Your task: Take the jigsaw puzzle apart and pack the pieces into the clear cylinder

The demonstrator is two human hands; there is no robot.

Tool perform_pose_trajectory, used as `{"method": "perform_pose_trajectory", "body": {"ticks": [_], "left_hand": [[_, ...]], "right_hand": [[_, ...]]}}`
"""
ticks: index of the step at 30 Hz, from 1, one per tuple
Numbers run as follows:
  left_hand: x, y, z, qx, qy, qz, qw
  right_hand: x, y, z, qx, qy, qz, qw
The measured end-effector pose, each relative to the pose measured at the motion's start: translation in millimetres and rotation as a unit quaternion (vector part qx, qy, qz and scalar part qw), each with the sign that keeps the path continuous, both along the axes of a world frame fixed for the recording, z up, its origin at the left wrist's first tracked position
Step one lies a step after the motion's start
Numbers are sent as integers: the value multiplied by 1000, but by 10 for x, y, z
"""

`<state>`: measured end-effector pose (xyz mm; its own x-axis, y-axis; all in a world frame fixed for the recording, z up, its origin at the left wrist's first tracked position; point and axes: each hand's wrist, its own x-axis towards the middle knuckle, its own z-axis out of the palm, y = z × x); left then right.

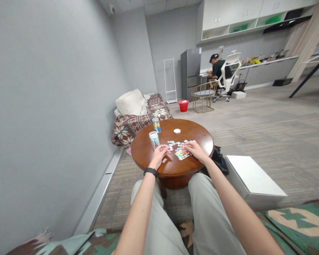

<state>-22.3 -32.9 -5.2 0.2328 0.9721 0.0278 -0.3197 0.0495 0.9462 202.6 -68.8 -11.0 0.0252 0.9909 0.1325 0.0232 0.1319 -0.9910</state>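
Observation:
Both hands are over a round brown wooden table. My left hand is closed in a pinch at the left edge of the loose jigsaw pieces; a small reddish jigsaw piece shows at its fingertips. My right hand has its fingers bent together over the partly joined jigsaw puzzle, a yellow and colourful patch; whatever the fingertips hold is hidden. Just behind my left hand stands an open printed can. A dark band circles my left wrist.
A second can and a white round lid are farther back on the table. Right of it sits a white box on the floor. Beyond are a patterned couch, a red bucket, a gold-framed chair and a seated person.

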Motion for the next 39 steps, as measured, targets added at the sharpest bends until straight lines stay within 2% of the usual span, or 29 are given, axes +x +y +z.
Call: {"method": "perform_pose_trajectory", "body": {"ticks": [7, 12, 19, 23, 27, 33, 39], "left_hand": [[12, -27, 34, -1, 1, 15, 1000], [3, -53, 62, 20, 23, -1, 1000], [9, -28, 39, -7, 16, 11, 1000], [16, -34, 35, 10, 14, 6, 1000], [22, -40, 48, 2, 9, 9, 1000], [15, -17, 44, -16, 18, 25, 999], [-1, -3, 31, -13, 30, 16, 999]], "right_hand": [[-7, -16, 23, 3, -38, -25, 999], [-16, -36, 50, 5, -36, -56, 998], [16, -16, 20, 18, -59, -56, 997], [22, 1, -17, -3, -31, -39, 999], [8, 0, -18, 10, 2, -34, 999], [4, -26, 29, 31, -28, -39, 998], [18, -8, 11, 17, -26, -34, 999]]}}
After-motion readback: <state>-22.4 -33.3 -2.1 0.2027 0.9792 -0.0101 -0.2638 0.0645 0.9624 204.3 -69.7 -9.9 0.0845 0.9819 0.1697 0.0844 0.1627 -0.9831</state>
